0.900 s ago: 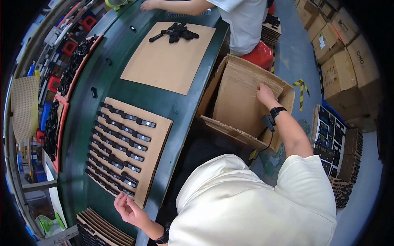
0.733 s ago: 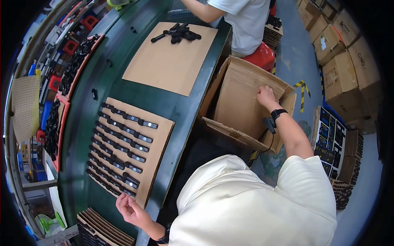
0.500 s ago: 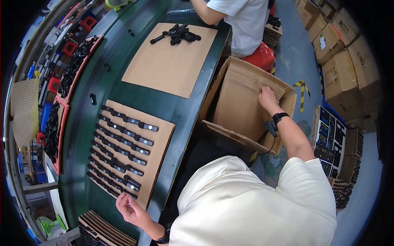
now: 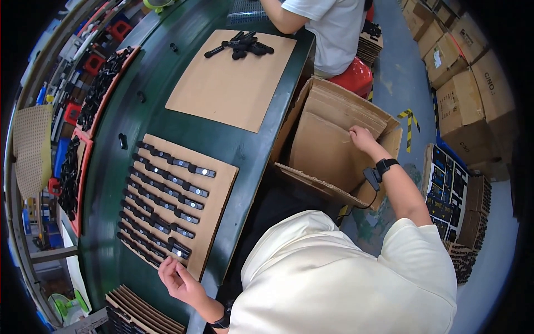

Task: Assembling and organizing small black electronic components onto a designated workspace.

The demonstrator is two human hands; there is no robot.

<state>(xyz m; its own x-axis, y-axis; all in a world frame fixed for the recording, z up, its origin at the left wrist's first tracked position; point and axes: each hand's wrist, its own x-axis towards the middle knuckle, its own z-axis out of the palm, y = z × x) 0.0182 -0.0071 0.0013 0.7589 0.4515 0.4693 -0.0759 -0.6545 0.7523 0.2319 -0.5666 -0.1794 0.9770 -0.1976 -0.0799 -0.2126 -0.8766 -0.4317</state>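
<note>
My right hand (image 4: 364, 139) reaches into an open cardboard box (image 4: 322, 189) beside the table. Its fingers are closed on the upper edge of a cardboard sheet (image 4: 322, 147) standing inside. My left hand (image 4: 179, 281) hovers at the near corner of a cardboard sheet on the table, fingers loosely bent and apart, with nothing in them. That table sheet (image 4: 217, 195) carries several rows of small black parts (image 4: 181, 182), each with a light round spot at the end. Farther along lies another cardboard sheet (image 4: 222, 92) with a heap of black parts (image 4: 242, 44).
A few single black parts lie on the green table (image 4: 119, 189). Red-edged trays (image 4: 83, 167) of black parts line its far side. A stack of loaded cardboard sheets (image 4: 144, 309) stands lower left. A co-worker (image 4: 334, 28) sits on a red stool (image 4: 356, 78). Cartons (image 4: 461, 106) stand at right.
My right hand has moved slightly down and left, its fingers now closer on the sheet's edge, and the sheet has shifted away from those behind it. The left hand has barely moved.
</note>
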